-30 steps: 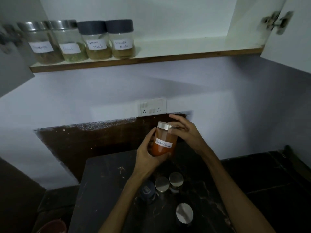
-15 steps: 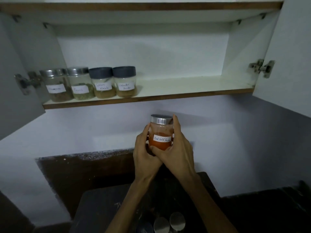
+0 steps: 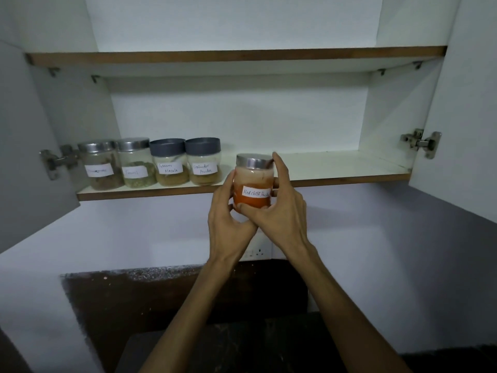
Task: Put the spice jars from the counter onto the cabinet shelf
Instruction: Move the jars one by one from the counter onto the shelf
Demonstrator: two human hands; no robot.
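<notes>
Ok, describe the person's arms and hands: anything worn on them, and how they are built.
Both forearms are bare as far as the picture shows, with no sleeve in view. The left hand and the right hand wear no gloves, and no ring, watch or bracelet shows. The arms are slim and the fingers long.

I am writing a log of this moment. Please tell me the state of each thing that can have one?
Red chilli jar: lidded, upright, held off the shelf.
Left hand: gripping jar.
Right hand: gripping jar.
Four shelf jars: lidded, upright, in a row.
Cabinet doors: open.
</notes>
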